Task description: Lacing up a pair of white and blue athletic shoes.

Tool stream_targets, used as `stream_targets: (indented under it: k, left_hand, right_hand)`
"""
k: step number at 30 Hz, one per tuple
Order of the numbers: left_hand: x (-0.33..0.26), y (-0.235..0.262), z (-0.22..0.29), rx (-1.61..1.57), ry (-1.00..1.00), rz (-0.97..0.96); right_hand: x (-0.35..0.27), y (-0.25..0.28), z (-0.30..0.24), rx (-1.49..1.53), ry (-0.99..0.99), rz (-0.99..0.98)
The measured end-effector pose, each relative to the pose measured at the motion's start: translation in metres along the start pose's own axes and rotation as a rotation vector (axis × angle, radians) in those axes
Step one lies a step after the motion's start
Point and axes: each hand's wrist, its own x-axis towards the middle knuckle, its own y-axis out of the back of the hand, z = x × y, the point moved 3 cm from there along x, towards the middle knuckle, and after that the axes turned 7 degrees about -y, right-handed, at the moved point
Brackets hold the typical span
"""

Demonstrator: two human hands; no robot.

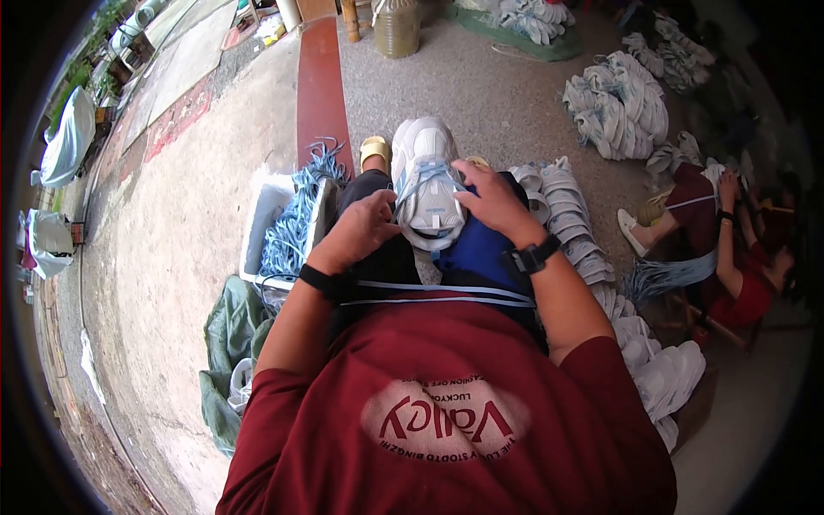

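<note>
A white and pale grey shoe upper (427, 142) rests between my knees, its toe pointing away from me. A light blue shoelace (432, 173) crosses its eyelets, and its two ends run down either side of the tongue. At the left edge of the upper, my left hand (362, 225) has curled fingers at one lace end, with the thumb standing apart. My right hand (499, 202) is at the opposite edge, its fingers closed around the other end near the top eyelets. The exact grip on each end is partly hidden.
Left of my leg stands a white foam box (251, 245) with loose blue laces (296, 219); a green sack (230, 330) lies nearer. Stacked white shoe uppers (571, 215) line my right side. Bundled uppers (616, 107) lie farther off. A co-worker (747, 266) sits at the right.
</note>
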Motion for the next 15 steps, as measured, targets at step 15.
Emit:
stream_targets:
  k: [15]
  left_hand:
    - [0.009,-0.013,0.001,0.158,-0.094,0.022]
  right_hand:
    - [0.002,-0.020,-0.006,-0.252,0.093,-0.060]
